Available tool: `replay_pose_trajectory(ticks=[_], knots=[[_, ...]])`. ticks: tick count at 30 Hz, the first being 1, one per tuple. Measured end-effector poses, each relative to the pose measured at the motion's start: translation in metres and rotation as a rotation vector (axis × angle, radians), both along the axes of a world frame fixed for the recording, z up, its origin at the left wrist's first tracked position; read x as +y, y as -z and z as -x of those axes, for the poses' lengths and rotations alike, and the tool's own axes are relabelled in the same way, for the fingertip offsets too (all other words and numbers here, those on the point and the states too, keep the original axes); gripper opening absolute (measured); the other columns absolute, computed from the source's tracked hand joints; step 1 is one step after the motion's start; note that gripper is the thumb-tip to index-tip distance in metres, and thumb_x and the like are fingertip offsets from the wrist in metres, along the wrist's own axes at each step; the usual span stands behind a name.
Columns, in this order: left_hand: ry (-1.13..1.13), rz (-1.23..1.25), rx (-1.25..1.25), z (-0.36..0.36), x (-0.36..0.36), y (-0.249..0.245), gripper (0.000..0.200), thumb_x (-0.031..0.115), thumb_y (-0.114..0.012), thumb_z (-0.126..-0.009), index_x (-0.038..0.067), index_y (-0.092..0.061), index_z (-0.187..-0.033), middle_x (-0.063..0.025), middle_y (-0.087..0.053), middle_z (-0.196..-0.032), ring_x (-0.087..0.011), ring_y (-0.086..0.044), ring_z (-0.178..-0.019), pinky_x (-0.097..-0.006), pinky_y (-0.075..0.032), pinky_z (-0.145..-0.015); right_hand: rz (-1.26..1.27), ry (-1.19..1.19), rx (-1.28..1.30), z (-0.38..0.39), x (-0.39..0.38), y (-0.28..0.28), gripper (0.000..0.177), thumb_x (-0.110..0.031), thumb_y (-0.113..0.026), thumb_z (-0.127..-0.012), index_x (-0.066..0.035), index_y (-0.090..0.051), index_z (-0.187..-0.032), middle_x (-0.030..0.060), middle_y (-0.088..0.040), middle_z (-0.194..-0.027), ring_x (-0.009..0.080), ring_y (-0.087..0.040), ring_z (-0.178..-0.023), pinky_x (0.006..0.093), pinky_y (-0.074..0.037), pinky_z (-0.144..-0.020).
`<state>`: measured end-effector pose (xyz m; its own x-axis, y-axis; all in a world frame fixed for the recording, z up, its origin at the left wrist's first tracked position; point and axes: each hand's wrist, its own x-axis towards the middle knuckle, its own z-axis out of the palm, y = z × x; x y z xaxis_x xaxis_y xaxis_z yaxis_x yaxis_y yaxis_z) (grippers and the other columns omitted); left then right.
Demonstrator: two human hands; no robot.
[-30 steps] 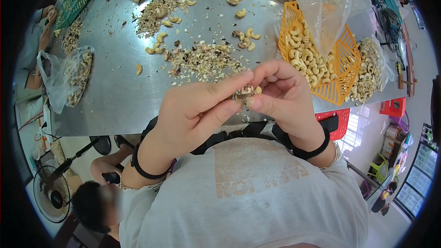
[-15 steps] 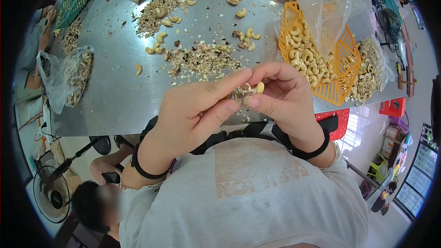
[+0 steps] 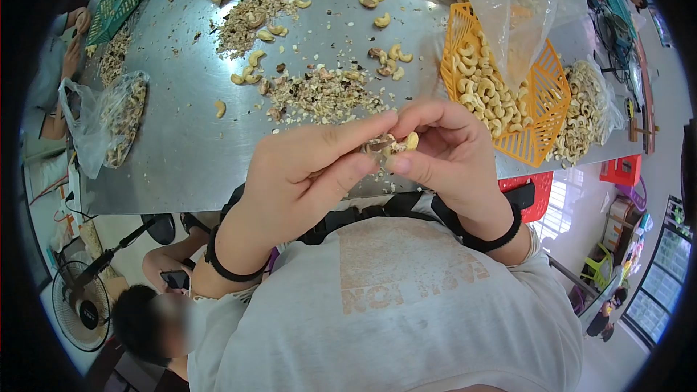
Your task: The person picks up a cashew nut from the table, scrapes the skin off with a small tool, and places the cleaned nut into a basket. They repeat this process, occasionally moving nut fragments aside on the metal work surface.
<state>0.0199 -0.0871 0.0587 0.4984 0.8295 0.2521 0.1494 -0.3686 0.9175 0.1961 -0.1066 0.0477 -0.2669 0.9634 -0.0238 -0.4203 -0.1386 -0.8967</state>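
Observation:
Over the table's near edge, my left hand (image 3: 308, 167) and my right hand (image 3: 450, 149) meet fingertip to fingertip. A pale curved cashew nut (image 3: 411, 141) is pinched between the thumb and fingers of my right hand. My left hand closes on a small shiny grey piece (image 3: 377, 145), like a short blade, pressed against the nut; fingers hide most of it. Just beyond lies a heap of shell and skin scraps (image 3: 327, 94). Several loose cashews (image 3: 253, 65) are scattered around it.
A yellow basket (image 3: 548, 94) of cashews stands at right, partly under clear plastic. Beside it is a bag of pale nuts (image 3: 584, 109). A bag of scraps (image 3: 123, 120) lies left, a green basket (image 3: 120, 3) beyond. At lower left, a seated person holds a phone (image 3: 174, 279).
My fingers have shifted slightly around the cashew, and the grey piece against it has tilted a little. Both hands stay in nearly the same place.

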Motion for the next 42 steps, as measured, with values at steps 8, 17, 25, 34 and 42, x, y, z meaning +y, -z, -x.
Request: replay_pose_trajectory(ticks=[8, 17, 25, 34, 42], knots=[[0.101, 0.203, 0.139, 0.006, 0.000, -0.007, 0.033, 0.006, -0.053, -0.075, -0.001, -0.051, -0.107, -0.0113, -0.061, -0.082, -0.0133, -0.057, -0.067, -0.0206, -0.041, -0.061, -0.029, -0.013, -0.001, 0.000, 0.001, 0.001, 0.022, 0.000, -0.065, -0.068, -0.001, -0.053, -0.086, 0.0033, -0.053, -0.085, 0.0100, -0.050, -0.082, 0.0231, -0.040, -0.076], [0.103, 0.079, 0.121, 0.007, 0.001, -0.003, 0.030, 0.001, -0.051, -0.075, -0.001, -0.053, -0.104, -0.0110, -0.061, -0.081, -0.0126, -0.056, -0.066, -0.0209, -0.041, -0.059, -0.062, -0.022, -0.015, 0.000, 0.001, 0.000, 0.019, 0.001, -0.064, -0.068, -0.001, -0.054, -0.083, 0.0034, -0.053, -0.083, 0.0095, -0.050, -0.079, 0.0225, -0.040, -0.073], [0.073, 0.216, -0.017, 0.005, -0.001, -0.007, 0.030, 0.003, -0.050, -0.076, 0.000, -0.053, -0.105, -0.0052, -0.058, -0.071, -0.0069, -0.050, -0.058, -0.0193, -0.037, -0.051, -0.043, -0.022, -0.020, 0.000, 0.001, 0.000, 0.019, 0.001, -0.064, -0.068, -0.001, -0.054, -0.084, 0.0032, -0.053, -0.082, 0.0093, -0.050, -0.079, 0.0224, -0.040, -0.073], [0.117, 0.158, -0.003, 0.007, -0.001, -0.002, 0.031, 0.006, -0.050, -0.077, 0.000, -0.051, -0.107, -0.0060, -0.058, -0.071, -0.0083, -0.049, -0.057, -0.0200, -0.037, -0.053, -0.104, -0.036, -0.076, -0.001, 0.001, 0.002, 0.020, 0.000, -0.065, -0.067, -0.001, -0.055, -0.084, 0.0034, -0.054, -0.080, 0.0094, -0.050, -0.077, 0.0229, -0.040, -0.072], [0.082, 0.196, 0.060, 0.007, -0.001, -0.009, 0.030, 0.005, -0.049, -0.077, 0.000, -0.052, -0.106, -0.0044, -0.058, -0.072, -0.0087, -0.047, -0.055, -0.0205, -0.037, -0.051, -0.013, -0.030, -0.007, -0.002, -0.001, 0.000, 0.022, 0.000, -0.066, -0.066, 0.001, -0.055, -0.085, 0.0045, -0.055, -0.082, 0.0103, -0.051, -0.078, 0.0235, -0.041, -0.073]])
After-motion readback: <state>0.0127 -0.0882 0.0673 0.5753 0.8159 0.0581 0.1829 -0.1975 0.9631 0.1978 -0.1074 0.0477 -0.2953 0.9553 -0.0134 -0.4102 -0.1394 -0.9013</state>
